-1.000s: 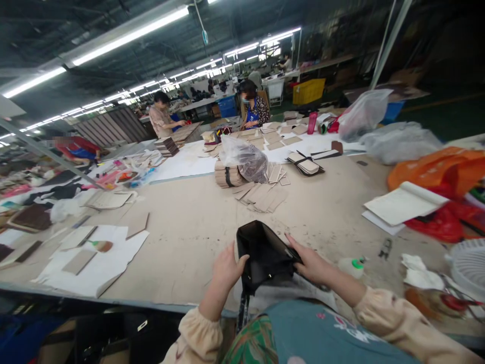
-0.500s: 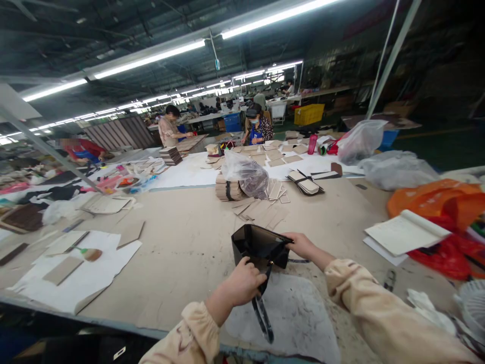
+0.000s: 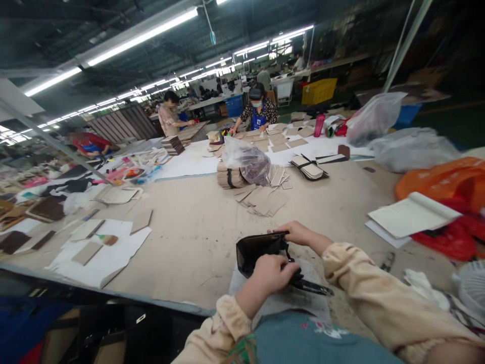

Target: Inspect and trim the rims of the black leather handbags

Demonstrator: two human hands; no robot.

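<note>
Right at the fingers now: the left hand (image 3: 271, 273) is bent over the near edge of a black handbag (image 3: 248, 253), fingertips lost inside its mouth, so I can't tell how firmly they grip. Across from it, the right hand (image 3: 301, 233) has the bag's far right corner pinched between thumb and fingers. The bag gapes toward the left, at the near side of the table (image 3: 182, 242), a dark strap (image 3: 312, 287) trailing off to the right, and a pale sheet (image 3: 312, 306) lies beneath.

Out past the hands, on the far side, thin board pieces (image 3: 263, 199) fan across the top, just beside a strapped bundle (image 3: 228, 178) with a clear plastic bag (image 3: 253, 162) slumped against it. Over to the left, a brush (image 3: 108, 239) rests on white paper (image 3: 131, 253). On the right, a notepad (image 3: 413, 215) sits near an orange bag (image 3: 439, 184) and a red bag (image 3: 445, 240). And farther off, a masked co-worker (image 3: 258, 119) in a blue apron leans over more flat pieces (image 3: 278, 139).
</note>
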